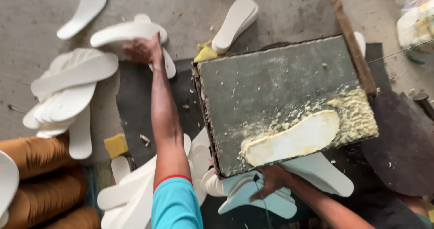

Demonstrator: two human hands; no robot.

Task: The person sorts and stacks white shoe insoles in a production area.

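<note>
Where glue crusts: grey slab (271, 84) | concrete floor (40, 7) | scattered white insoles (72, 75)

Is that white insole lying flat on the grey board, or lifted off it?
Flat. The white insole lies face-down on the grey board, ringed by yellowish glue crumbs; neither hand touches it.

I look down on a bare grey concrete floor (271, 7), scuffed and dusted with pale crumbs. A dark mat (135, 93) lies across its middle. A worn wooden strip (350, 39) runs slantwise at the upper right, and a dark round pad (402, 143) sits at the right edge. At the lower left I see tan ribbed rolls (40, 179). The light is soft, even daylight.
</note>
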